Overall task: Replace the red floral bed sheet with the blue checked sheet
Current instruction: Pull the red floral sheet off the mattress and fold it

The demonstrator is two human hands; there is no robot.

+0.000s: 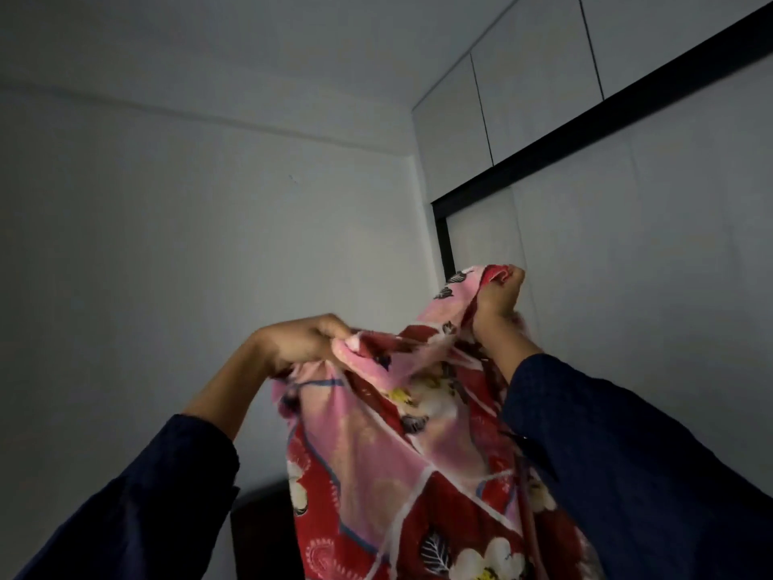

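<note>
The red floral bed sheet (393, 462), red and pink with white flowers, hangs bunched in the air in front of me. My left hand (299, 343) grips its upper edge at the left, fingers curled round a fold. Higher and to the right, my right hand (497, 297) clutches another part of that edge. The sheet drapes down from both hands and runs out of the bottom of the frame. The blue checked sheet and the bed are out of view.
A pale wall (167, 244) fills the left. White wardrobe doors (648, 265) with a black rail (606, 119) and upper cabinets stand at the right. A dark wooden piece (261, 533), perhaps a headboard, shows low behind the sheet.
</note>
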